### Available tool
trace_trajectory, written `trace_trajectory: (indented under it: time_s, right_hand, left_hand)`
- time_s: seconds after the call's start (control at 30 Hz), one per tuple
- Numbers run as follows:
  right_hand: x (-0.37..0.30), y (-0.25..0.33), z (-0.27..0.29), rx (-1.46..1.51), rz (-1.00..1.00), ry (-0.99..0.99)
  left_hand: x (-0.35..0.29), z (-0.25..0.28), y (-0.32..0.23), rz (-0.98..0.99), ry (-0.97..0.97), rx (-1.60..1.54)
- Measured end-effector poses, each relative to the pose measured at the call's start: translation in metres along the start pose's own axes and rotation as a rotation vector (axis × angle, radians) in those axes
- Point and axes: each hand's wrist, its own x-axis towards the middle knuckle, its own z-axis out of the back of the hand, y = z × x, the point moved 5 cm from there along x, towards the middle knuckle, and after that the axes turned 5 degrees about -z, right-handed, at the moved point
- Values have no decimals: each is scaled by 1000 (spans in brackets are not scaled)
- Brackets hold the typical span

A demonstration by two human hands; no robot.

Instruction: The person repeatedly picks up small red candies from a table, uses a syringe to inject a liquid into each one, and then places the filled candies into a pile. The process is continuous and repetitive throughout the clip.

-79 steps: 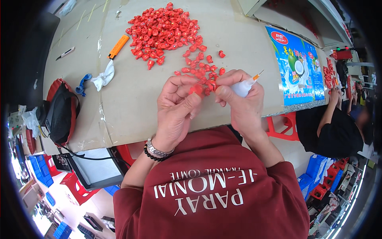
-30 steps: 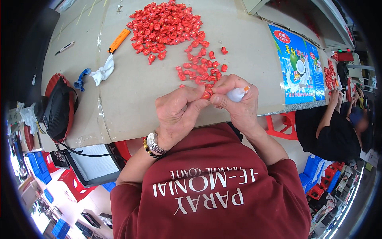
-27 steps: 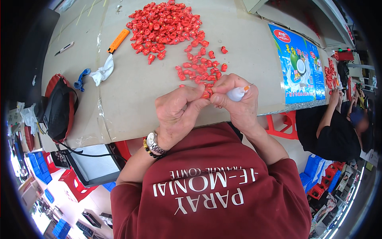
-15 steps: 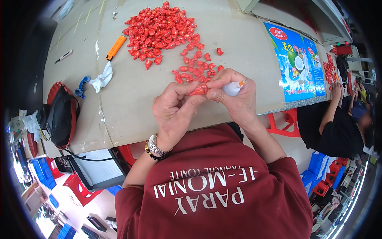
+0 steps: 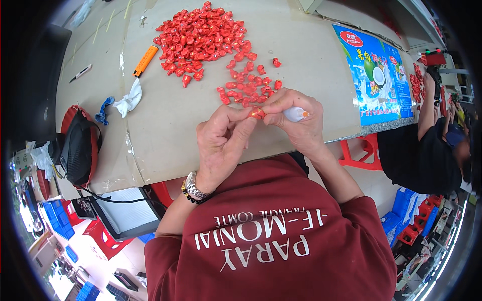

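Between the fingertips of both hands is a small red plastic piece (image 5: 256,113) with a yellowish mark. My left hand (image 5: 221,135), with a watch and beaded bracelet at the wrist, pinches it from the left. My right hand (image 5: 301,123) pinches it from the right and also keeps a small white squeeze bottle (image 5: 293,114) with an orange tip tucked in its palm. Just beyond my fingers lie several loose red pieces (image 5: 248,86), trailing back to a large heap of red pieces (image 5: 196,40) on the table (image 5: 165,130).
At the left on the table lie an orange-handled cutter (image 5: 145,60), a white crumpled cloth (image 5: 130,99), a blue band (image 5: 104,110), a pen (image 5: 80,73) and a black-and-red bag (image 5: 80,145). A blue printed sheet (image 5: 371,75) covers the right side. Another person (image 5: 422,155) sits beyond it.
The red piece has turned between my fingertips, and less of it shows. The bottle in my right hand has tilted. At the right, the other person's arm has risen.
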Motion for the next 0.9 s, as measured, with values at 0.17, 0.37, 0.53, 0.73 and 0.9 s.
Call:
trace_trajectory:
  time_s: [0.17, 0.37, 0.53, 0.73, 0.9]
  right_hand:
    - [-3, 0, 0, -75, 138, 23]
    - [-6, 1, -1, -121, 196, 26]
    - [-5, 5, -2, -141, 227, 28]
    - [-7, 2, -2, -132, 211, 6]
    - [-8, 3, -1, -131, 229, 5]
  left_hand:
    - [0, 0, -3, -55, 21, 43]
    - [-2, -1, -1, -46, 22, 48]
    - [-3, 0, 0, -20, 112, 55]
    - [-4, -1, 2, -18, 88, 14]
    - [-4, -3, 4, -26, 28, -15]
